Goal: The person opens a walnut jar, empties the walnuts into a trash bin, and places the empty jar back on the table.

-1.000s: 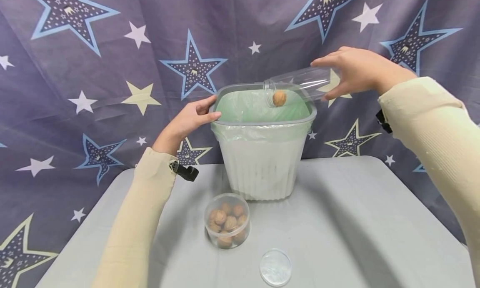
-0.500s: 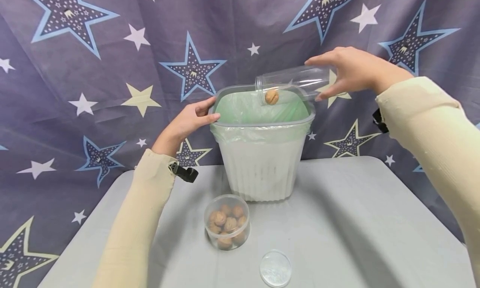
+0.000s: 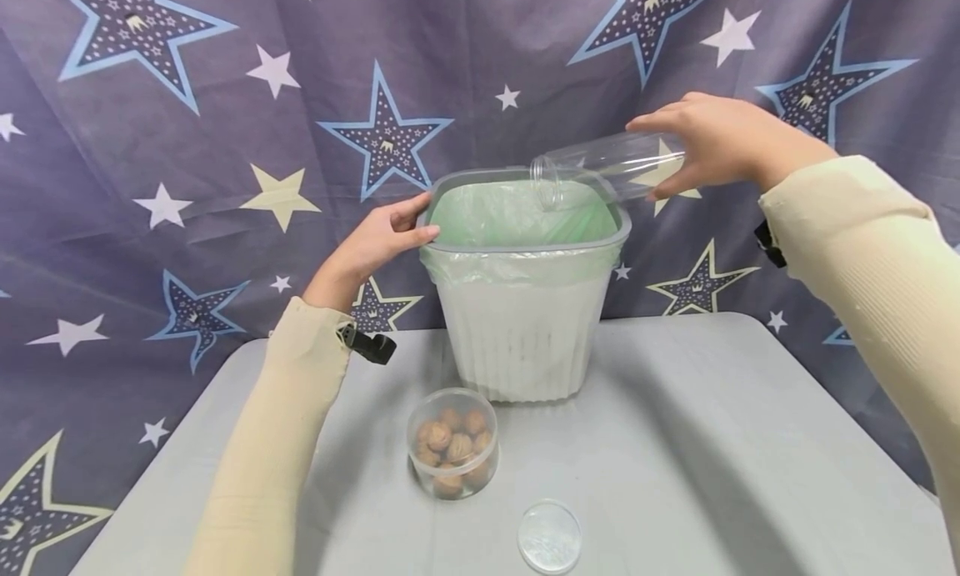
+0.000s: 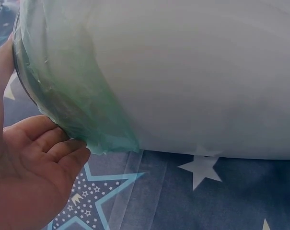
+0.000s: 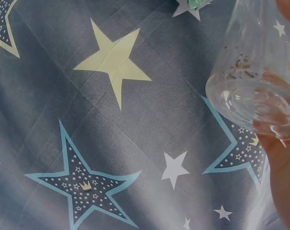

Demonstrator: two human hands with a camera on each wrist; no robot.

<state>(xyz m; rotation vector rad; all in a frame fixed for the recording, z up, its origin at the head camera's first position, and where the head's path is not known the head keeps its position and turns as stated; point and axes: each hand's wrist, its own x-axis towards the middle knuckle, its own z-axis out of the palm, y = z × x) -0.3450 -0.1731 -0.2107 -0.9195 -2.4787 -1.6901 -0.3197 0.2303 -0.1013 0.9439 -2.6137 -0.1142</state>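
Nearest us, well below our left grip (image 3: pixel 378 234) and right grip (image 3: pixel 723 138), a clear lid (image 3: pixel 550 537) lies on the desk (image 3: pixel 615 509). Beyond it, below the left grip, stands a clear tub (image 3: pixel 431 405) of walnuts (image 3: pixel 460 448). Farther back, our left grip holds the rim of the white bin (image 3: pixel 521 326), thumb over the edge by the green liner (image 3: pixel 517 263). Our right grip curls around a clear jar (image 3: pixel 607 161), tilted, mouth over the bin's opening; brown specks (image 5: pixel 240 64) show inside near its base. Behind both grips hangs a star-patterned curtain (image 3: pixel 510 26).
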